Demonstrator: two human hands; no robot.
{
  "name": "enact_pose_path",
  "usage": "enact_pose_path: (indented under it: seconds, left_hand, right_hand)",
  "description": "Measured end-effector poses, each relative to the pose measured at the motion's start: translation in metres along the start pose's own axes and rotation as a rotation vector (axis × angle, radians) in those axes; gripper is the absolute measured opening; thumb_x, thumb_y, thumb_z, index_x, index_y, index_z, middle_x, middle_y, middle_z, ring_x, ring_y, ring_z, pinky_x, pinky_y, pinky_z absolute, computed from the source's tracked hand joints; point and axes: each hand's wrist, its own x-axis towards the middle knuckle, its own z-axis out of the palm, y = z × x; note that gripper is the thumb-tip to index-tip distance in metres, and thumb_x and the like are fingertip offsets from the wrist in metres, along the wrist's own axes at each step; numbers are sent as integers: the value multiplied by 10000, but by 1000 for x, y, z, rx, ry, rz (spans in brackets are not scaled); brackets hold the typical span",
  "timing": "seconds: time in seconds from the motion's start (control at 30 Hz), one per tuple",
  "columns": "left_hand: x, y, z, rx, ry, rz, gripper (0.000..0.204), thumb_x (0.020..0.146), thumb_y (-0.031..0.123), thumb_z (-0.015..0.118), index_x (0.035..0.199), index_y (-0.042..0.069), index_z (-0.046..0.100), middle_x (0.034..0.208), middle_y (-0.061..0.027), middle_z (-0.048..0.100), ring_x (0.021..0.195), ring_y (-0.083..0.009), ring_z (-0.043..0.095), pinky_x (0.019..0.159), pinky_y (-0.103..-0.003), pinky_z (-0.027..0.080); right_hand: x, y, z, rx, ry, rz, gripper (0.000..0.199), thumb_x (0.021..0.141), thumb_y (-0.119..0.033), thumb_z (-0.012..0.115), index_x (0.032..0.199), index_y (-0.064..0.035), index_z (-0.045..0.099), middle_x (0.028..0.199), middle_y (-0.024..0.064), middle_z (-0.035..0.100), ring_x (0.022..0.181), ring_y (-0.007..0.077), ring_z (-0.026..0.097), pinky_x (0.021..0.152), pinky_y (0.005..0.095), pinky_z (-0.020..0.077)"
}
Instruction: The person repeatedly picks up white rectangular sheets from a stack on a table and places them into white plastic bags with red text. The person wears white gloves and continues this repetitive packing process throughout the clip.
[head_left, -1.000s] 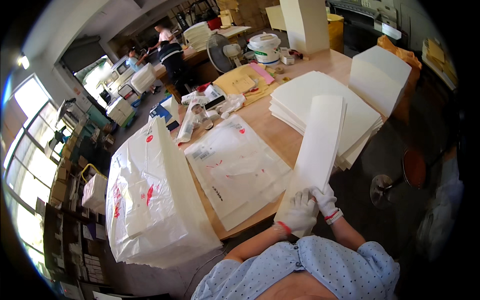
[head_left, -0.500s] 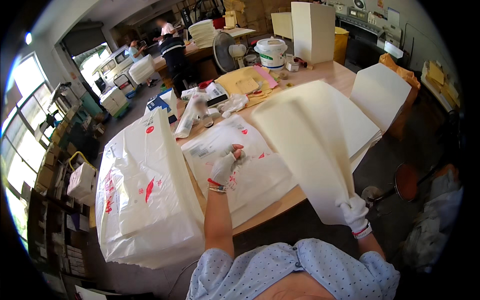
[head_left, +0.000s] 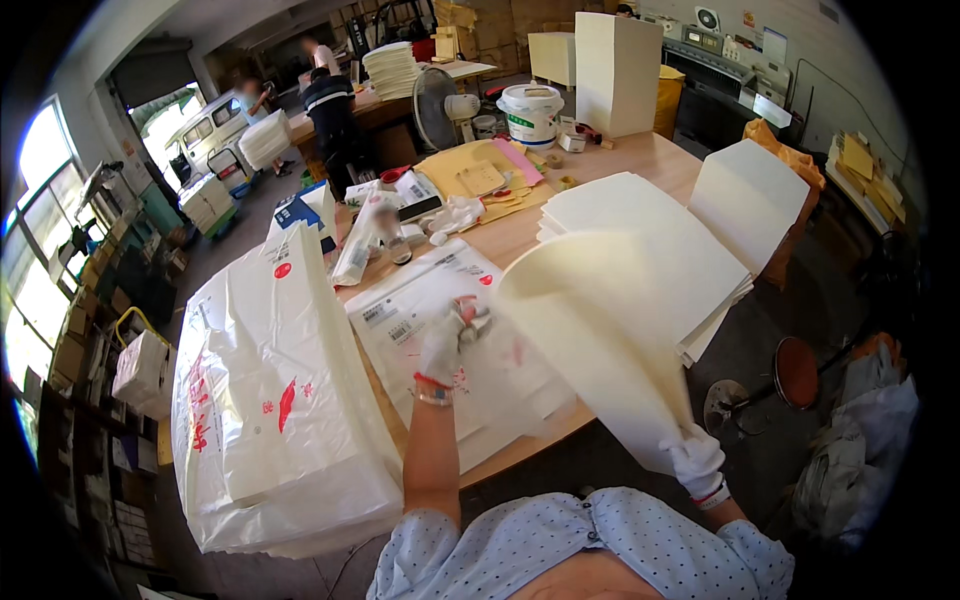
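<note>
The right hand (head_left: 694, 458), in a white knitted glove, is closed around the lower right corner of a large pale sheet (head_left: 610, 335), which slants up and leftward from that grip across the near edge of the wooden table (head_left: 640, 160). The sheet is cream-white and plain, smooth and flexible enough to bow: its upper end rolls over in a broad curl, warmer and yellower in tone along the bend, while the lower part falls whiter and straighter beyond the table edge. Its upper left border is smeared by blur, and whether it is one layer or several cannot be told. It stands in front of a stack of white sheets (head_left: 665, 255) and just beside a flat, translucent plastic bag (head_left: 505, 395) with red and dark printing, wrinkled and cloudy white. The left hand (head_left: 450, 338), gloved too, is over the middle of that bag with its fingers bent; blur hides whether they pinch the film. Left of the bag lies a bulky, glossy plastic-wrapped pile (head_left: 285, 400) with red marks.
</note>
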Motion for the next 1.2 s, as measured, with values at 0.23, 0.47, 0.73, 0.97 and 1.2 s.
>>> enact_pose_path:
  seconds: [0.23,0.47,0.73,0.97,1.2]
  left_hand:
    - [-34,-22,113,-384,-102,-22,284,927,240,493,1155,75,532,1059,-51,560,974,-165,555,856,-327,473]
    - [-51,-62,108,1025,-16,670,463,747,82,598,1199,68,496,1067,-148,580,987,-364,539,794,-419,467]
    - [-56,-144,-23,1893,39,854,514,784,198,583,1281,135,464,1123,-152,543,964,-281,560,857,-428,471]
    - [-80,-145,-140,1500,746,-128,355,874,207,507,1215,110,491,1138,-66,542,995,-169,537,835,-303,449]
    - [-201,-180,-84,852,770,119,181,940,208,469,1036,56,491,897,-48,505,790,-139,478,729,-289,441]
  right_hand:
    - [71,14,84,-679,-720,-107,147,793,-188,527,851,-110,637,736,130,639,696,333,631,603,444,502]
    - [156,13,147,-270,-594,195,578,810,-312,615,1306,-132,379,1208,137,523,1075,294,557,890,345,443]
    - [217,77,240,-391,-554,461,464,897,-361,380,1279,-100,421,1215,199,537,1105,362,534,895,441,436]
    - [211,131,223,-440,-718,289,549,888,-313,402,1376,-98,273,1048,245,604,976,365,598,792,481,463]
    - [105,154,171,-292,-848,97,787,844,-213,520,1453,-109,31,941,262,619,820,394,618,696,473,471]
